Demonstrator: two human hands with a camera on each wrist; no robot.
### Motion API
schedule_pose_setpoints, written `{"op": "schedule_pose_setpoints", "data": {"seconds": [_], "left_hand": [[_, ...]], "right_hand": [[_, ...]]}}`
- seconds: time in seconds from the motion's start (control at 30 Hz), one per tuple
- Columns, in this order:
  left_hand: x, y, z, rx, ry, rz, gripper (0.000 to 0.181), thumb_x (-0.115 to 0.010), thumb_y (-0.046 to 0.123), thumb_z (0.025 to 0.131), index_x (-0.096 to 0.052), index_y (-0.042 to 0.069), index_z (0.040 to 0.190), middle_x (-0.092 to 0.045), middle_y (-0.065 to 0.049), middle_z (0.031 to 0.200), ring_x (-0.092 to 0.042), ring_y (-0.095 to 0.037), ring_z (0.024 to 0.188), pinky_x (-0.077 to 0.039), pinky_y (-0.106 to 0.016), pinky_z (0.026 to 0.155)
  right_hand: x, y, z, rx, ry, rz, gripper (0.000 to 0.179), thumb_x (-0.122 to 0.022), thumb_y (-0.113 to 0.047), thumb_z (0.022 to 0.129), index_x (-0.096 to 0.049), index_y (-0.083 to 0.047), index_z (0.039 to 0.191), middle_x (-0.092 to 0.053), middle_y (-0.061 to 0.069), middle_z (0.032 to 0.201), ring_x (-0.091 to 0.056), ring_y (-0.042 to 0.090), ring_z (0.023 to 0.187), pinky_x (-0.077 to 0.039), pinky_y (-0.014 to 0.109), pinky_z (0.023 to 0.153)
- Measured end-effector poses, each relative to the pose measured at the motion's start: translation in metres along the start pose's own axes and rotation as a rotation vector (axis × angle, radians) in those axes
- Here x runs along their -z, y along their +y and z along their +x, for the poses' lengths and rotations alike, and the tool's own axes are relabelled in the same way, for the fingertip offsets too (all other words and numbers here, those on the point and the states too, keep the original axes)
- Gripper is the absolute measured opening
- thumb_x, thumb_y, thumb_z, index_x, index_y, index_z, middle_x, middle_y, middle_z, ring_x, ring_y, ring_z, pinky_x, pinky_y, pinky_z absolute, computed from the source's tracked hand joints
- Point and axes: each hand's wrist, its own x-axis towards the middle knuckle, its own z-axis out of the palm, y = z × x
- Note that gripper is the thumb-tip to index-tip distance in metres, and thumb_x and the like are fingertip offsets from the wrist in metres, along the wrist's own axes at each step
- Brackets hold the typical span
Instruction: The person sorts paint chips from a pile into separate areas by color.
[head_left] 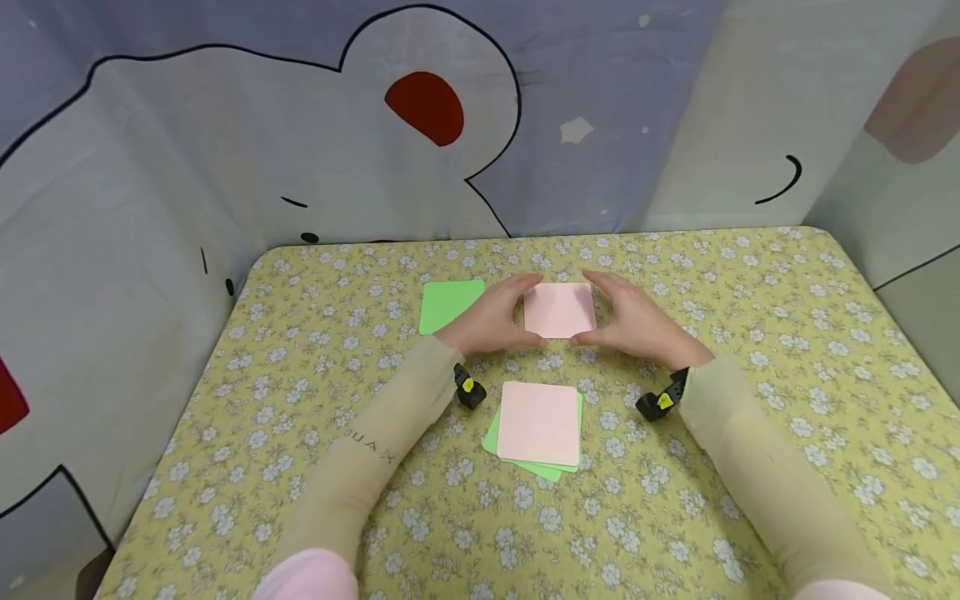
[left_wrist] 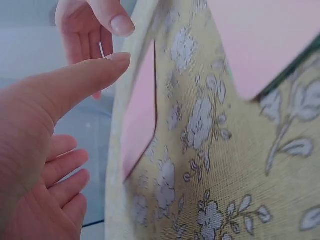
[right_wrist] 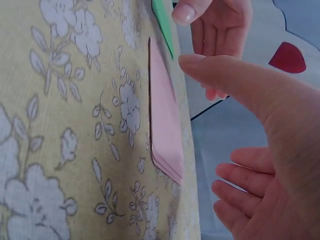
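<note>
Our left hand (head_left: 495, 318) and right hand (head_left: 630, 321) curve wide, apparently empty, around stacked pale-pink, square, paper-like cards (head_left: 559, 310). We're likely aligning; next calls for even inward pressure.

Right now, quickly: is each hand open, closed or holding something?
Left hand: open, beside the far pink cards, holding nothing.
Right hand: open, at their opposite side, holding nothing.

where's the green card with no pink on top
In the head view, the green card lies far back, left of the rear pink stack, partly hidden by the left hand.
</note>
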Motion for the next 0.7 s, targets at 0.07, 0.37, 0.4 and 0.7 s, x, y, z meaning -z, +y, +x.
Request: {"op": "schedule_pose_setpoints", "data": {"seconds": [0.07, 0.37, 0.4, 0.7], "left_hand": [[0.001, 0.002, -0.005, -0.015, 0.004, 0.004, 0.102, -0.086, 0.041, 0.082, -0.029, 0.010, 0.161, -0.031, -0.007, 0.163, -0.030, -0.022, 0.148, -0.031, -0.037, 0.118], [-0.001, 0.009, -0.031, -0.045, 0.016, -0.050, 0.106, -0.086, 0.045, 0.082, -0.025, 0.013, 0.163, -0.027, -0.006, 0.164, -0.023, -0.022, 0.151, -0.029, -0.044, 0.119], [-0.001, 0.010, -0.034, -0.044, 0.016, -0.053, 0.106, -0.086, 0.044, 0.082, -0.025, 0.013, 0.163, -0.027, -0.005, 0.165, -0.022, -0.022, 0.151, -0.029, -0.044, 0.119], [-0.005, 0.016, -0.059, -0.061, 0.010, -0.013, 0.106, -0.085, 0.049, 0.082, -0.026, 0.012, 0.162, -0.026, -0.005, 0.165, -0.022, -0.019, 0.151, -0.026, -0.038, 0.120]], "right_hand": [[0.002, -0.003, -0.003, 0.020, 0.008, -0.014, 0.110, -0.091, -0.042, 0.076, -0.031, -0.003, 0.159, -0.031, 0.020, 0.161, -0.029, 0.042, 0.146, -0.030, 0.064, 0.114], [0.004, -0.015, -0.022, 0.064, 0.006, -0.053, 0.109, -0.089, -0.048, 0.077, -0.032, -0.002, 0.158, -0.033, 0.022, 0.159, -0.031, 0.044, 0.144, -0.031, 0.066, 0.111], [0.003, -0.016, -0.024, 0.065, 0.004, -0.057, 0.110, -0.089, -0.048, 0.077, -0.032, -0.002, 0.158, -0.033, 0.022, 0.159, -0.030, 0.044, 0.144, -0.031, 0.066, 0.111], [-0.001, -0.025, -0.039, 0.109, 0.017, -0.077, 0.111, -0.091, -0.046, 0.075, -0.033, -0.001, 0.158, -0.032, 0.023, 0.159, -0.029, 0.043, 0.145, -0.031, 0.066, 0.112]]}}
